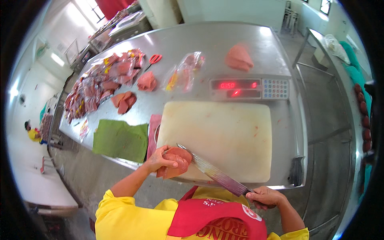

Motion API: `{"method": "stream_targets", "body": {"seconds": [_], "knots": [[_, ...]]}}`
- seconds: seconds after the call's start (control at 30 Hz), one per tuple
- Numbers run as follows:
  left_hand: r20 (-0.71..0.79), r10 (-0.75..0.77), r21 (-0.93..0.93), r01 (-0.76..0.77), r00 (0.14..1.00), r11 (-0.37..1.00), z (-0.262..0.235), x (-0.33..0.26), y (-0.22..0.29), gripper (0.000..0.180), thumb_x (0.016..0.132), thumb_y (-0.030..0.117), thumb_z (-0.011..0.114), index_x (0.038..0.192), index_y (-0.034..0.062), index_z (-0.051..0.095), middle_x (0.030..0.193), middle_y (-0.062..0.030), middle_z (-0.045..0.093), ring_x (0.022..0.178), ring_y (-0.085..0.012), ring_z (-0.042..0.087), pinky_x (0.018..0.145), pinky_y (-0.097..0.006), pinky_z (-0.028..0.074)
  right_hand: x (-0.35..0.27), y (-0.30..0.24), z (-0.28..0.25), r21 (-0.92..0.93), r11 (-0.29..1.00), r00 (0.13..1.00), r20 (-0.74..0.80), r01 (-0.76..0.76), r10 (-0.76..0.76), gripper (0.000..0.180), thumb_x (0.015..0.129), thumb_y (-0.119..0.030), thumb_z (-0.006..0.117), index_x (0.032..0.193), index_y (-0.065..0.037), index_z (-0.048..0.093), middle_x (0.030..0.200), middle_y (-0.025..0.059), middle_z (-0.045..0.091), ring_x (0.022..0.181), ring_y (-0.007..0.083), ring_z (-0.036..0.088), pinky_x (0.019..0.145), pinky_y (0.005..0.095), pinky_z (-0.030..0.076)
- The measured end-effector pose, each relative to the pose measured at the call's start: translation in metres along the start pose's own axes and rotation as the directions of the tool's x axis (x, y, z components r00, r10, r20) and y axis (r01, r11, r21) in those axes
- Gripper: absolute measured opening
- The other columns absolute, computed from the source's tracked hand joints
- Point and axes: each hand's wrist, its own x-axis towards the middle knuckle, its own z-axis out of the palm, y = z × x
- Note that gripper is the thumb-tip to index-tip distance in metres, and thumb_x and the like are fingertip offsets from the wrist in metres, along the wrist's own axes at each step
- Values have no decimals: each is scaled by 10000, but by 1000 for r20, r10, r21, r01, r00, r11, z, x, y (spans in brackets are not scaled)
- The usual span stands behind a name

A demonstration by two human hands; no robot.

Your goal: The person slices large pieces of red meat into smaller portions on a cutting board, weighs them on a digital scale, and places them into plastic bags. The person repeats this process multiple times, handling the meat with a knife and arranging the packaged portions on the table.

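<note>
The left hand (157,160) closes its fingers (171,163) around pink, round-edged meat slices (182,162) — lying against the thumb, near the white rectangular cutting board's (224,132) near-left corner — while the right hand (265,197) grips a long steel knife (218,173), blade just beside the slices.

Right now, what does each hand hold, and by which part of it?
The left hand grips a stack of sliced meat by its left side, thumb over the slices. The right hand holds a long knife by its handle.
</note>
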Motion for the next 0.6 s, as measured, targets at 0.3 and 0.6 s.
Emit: {"method": "stream_targets", "body": {"seconds": [0.3,0.6], "knots": [[-87,471,-72,-477,878,876,19,174,188,815,648,353,825,1257,-29,441,1114,-154,574,991,-208,591,804,-306,508,-14,-21,20,-113,994,861,-506,-1,-56,537,920,-520,478,935,7,581,635,79,579,497,168,556,468,328,467],[-334,680,449,-524,653,724,7,329,263,631,694,413,806,1096,-16,579,949,-67,616,877,-162,590,780,-270,485,-6,-30,83,-245,969,672,-711,40,-208,457,899,-480,524,897,-23,535,773,222,631,713,390,617,612,476,487]]}}
